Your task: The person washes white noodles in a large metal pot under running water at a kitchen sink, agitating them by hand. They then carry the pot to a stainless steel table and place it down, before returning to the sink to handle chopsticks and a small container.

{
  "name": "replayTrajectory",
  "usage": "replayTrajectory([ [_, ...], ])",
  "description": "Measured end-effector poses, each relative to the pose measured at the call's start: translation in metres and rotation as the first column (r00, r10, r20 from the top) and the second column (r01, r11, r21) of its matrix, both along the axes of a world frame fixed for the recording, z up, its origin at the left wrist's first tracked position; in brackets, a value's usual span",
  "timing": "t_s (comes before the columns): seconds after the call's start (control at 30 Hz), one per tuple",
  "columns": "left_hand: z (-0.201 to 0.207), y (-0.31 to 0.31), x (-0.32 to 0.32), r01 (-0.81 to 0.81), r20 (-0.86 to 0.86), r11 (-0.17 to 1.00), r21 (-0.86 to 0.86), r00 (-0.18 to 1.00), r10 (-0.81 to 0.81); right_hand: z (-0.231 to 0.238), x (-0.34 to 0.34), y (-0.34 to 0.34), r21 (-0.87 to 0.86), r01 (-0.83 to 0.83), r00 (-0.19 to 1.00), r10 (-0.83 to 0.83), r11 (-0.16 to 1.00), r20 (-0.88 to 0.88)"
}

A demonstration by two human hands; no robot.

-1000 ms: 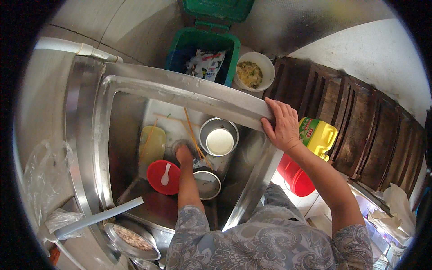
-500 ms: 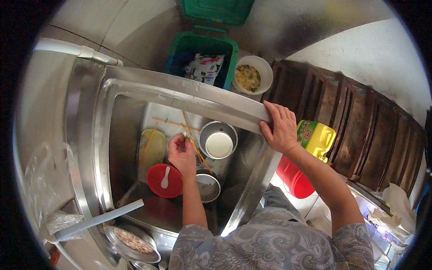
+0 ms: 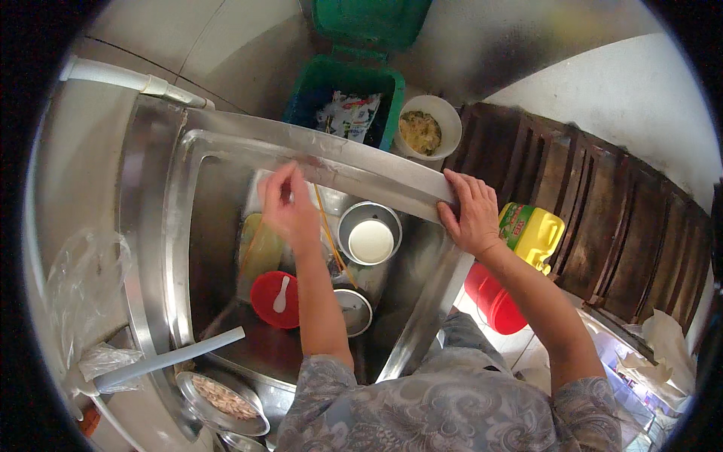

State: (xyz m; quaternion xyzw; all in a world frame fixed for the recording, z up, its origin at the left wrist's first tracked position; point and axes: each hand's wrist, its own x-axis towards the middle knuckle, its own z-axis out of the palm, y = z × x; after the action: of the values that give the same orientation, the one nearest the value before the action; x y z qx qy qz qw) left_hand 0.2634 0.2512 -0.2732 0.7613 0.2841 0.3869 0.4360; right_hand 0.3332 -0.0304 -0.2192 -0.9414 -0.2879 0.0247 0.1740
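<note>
My left hand [image 3: 288,202] hovers over the far side of a stainless steel sink [image 3: 172,256], fingers curled to the thumb. It is smeared by motion, so anything pinched in it is hidden. My right hand [image 3: 471,213] lies open on the sink's right far corner, fingers flat over the rim. Below my left hand, the sink holds a yellow-green dish [image 3: 260,255], a red bowl [image 3: 265,307] with a white spoon [image 3: 282,295], and a chopstick [image 3: 325,218]. Farther right is a metal pot [image 3: 385,213] containing a white bowl [image 3: 370,242]. A metal bowl [image 3: 352,316] sits nearer me.
Behind the sink stand a green bin [image 3: 395,98] with its lid up and a white bucket [image 3: 454,120] of food scraps. Yellow [image 3: 544,235] and red [image 3: 497,301] plastic containers are on the right. A grey pipe [image 3: 181,360] juts over the left edge, near a bowl of pinkish pieces [image 3: 226,398].
My left hand has moved up and away from me, from above the chopsticks toward the sink's far rim. My right hand keeps its place on the rim.
</note>
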Motion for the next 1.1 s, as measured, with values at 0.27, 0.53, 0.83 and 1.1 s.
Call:
replayTrajectory([
  [0.27, -0.216, -0.018, -0.197, 0.082, -0.818, 0.996, -0.048, 0.569, -0.086, -0.001, 0.001, 0.000, -0.006, -0.006, 1.000, 0.006, 1.000, -0.027],
  [0.53, -0.259, -0.021, -0.202, 0.198, -0.876, 0.980, 0.010, 0.475, -0.087, -0.003, 0.001, 0.000, -0.011, -0.017, 1.000, 0.017, 1.000, 0.002],
  [0.83, -0.296, 0.010, -0.204, 0.094, -0.840, 0.995, -0.035, 0.536, -0.080, -0.004, 0.000, -0.001, -0.020, -0.005, 1.000, 0.005, 1.000, -0.007],
  [1.1, -0.233, -0.006, -0.169, -0.236, -0.737, 0.962, -0.135, 0.673, 0.062, -0.003, 0.002, 0.000, -0.032, -0.001, 1.000, 0.000, 0.999, -0.028],
])
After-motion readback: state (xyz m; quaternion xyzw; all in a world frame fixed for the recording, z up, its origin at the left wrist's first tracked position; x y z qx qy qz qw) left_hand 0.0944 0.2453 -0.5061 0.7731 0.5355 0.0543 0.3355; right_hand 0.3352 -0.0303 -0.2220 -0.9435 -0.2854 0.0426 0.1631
